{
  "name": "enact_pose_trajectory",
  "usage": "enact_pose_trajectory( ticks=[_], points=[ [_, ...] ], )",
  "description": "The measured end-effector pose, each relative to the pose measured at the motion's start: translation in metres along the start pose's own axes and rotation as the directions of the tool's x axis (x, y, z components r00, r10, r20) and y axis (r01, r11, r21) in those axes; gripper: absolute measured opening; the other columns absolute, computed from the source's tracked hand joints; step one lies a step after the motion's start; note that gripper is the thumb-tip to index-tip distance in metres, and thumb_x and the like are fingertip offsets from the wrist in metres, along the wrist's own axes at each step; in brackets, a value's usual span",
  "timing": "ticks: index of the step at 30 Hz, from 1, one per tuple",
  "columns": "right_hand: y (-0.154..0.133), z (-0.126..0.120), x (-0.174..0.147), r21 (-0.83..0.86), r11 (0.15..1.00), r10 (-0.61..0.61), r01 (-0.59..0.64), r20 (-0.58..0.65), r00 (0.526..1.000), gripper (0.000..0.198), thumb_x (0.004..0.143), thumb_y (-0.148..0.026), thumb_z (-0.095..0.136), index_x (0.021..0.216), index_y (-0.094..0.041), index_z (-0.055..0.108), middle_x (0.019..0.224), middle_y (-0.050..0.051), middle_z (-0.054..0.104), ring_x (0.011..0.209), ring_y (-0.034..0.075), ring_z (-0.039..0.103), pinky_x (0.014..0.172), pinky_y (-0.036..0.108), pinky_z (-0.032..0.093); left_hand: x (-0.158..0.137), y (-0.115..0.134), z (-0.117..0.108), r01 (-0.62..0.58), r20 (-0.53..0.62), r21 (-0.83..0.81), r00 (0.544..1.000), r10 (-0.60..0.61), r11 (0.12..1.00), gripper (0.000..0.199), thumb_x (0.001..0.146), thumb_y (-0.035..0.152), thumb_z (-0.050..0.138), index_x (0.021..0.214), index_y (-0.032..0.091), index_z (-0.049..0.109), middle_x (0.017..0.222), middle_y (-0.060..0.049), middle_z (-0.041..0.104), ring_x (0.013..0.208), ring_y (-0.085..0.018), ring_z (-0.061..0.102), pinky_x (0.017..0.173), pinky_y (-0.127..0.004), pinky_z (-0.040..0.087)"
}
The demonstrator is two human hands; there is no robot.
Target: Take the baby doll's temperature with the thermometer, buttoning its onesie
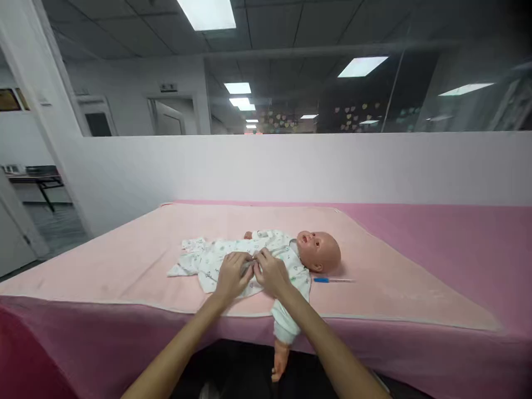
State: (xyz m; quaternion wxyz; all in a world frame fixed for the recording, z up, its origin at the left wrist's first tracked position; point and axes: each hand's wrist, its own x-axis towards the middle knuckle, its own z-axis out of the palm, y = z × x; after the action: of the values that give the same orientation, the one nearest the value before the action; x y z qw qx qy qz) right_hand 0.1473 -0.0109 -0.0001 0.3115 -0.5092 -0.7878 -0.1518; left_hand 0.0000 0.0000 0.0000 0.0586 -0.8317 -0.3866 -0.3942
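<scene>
A baby doll [318, 252] lies on its back across the pink table, head to the right. It wears a white printed baby outfit [266, 239]. At the middle of the chest, my left hand [233, 272] pinches the front edge of the cloth. Close beside it, fingertips almost meeting, my right hand [271, 271] pinches the same cloth. Whether a fastener sits between the fingers is hidden. One doll arm [281, 357] in its sleeve hangs over the table's near edge.
A blue-capped pen-like stick [332, 280] lies near the doll's head. Under the doll is a peach sheet [386, 282] over a pink table cover [457, 255]. A white wall [291, 166] with a window above stands behind the table.
</scene>
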Motion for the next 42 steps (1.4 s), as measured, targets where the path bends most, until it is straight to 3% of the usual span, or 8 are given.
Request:
enact_pose_trajectory(
  ticks=[7, 28, 36, 42],
  points=[
    [0.0016, -0.0007, 0.003, 0.019, 1.0, -0.006, 0.006, -0.042, 0.999, 0.026, 0.094, -0.026, 0.029, 0.097, -0.02, 0.054, 0.091, 0.004, 0.058, 0.072, 0.011, 0.056, 0.052, 0.021, 0.033, 0.0, 0.0026, -0.0022, 0.019, -0.04, -0.025, 0.999, -0.02, 1.0, 0.009, 0.083, 0.026, 0.045, 0.087, 0.019, 0.05, 0.084, -0.004, 0.057, 0.082, -0.019, 0.05, 0.075, -0.034, 0.038],
    [0.0027, 0.0029, 0.0012, 0.171, 0.985, 0.024, -0.002, -0.126, 0.992, 0.017, 0.088, -0.021, 0.038, 0.089, -0.019, 0.055, 0.084, 0.001, 0.061, 0.069, 0.011, 0.056, 0.056, 0.021, 0.034, -0.0012, 0.0028, 0.0012, 0.002, -0.083, -0.02, 0.997, -0.003, 1.0, 0.008, 0.082, 0.022, 0.047, 0.09, 0.019, 0.046, 0.08, -0.002, 0.054, 0.076, -0.017, 0.049, 0.068, -0.031, 0.04],
    [0.0036, 0.0047, 0.0007, 0.182, 0.983, 0.027, 0.0, -0.146, 0.989, 0.017, 0.087, -0.019, 0.038, 0.087, -0.018, 0.055, 0.082, 0.002, 0.061, 0.069, 0.012, 0.056, 0.055, 0.021, 0.034, -0.001, 0.0032, 0.0007, -0.026, -0.091, -0.033, 0.996, 0.023, 0.999, 0.032, 0.083, 0.021, 0.048, 0.113, 0.021, 0.039, 0.098, -0.004, 0.06, 0.092, -0.02, 0.052, 0.081, -0.036, 0.04],
    [0.0041, 0.0064, 0.0006, 0.173, 0.985, 0.023, 0.005, -0.159, 0.987, 0.016, 0.086, -0.019, 0.039, 0.084, -0.019, 0.055, 0.08, 0.001, 0.061, 0.065, 0.011, 0.055, 0.053, 0.021, 0.032, -0.0022, 0.0009, 0.0024, -0.038, -0.12, -0.011, 0.992, 0.036, 0.999, 0.026, 0.083, 0.021, 0.048, 0.108, 0.021, 0.041, 0.095, -0.003, 0.061, 0.088, -0.019, 0.053, 0.078, -0.035, 0.04]
  ],
)
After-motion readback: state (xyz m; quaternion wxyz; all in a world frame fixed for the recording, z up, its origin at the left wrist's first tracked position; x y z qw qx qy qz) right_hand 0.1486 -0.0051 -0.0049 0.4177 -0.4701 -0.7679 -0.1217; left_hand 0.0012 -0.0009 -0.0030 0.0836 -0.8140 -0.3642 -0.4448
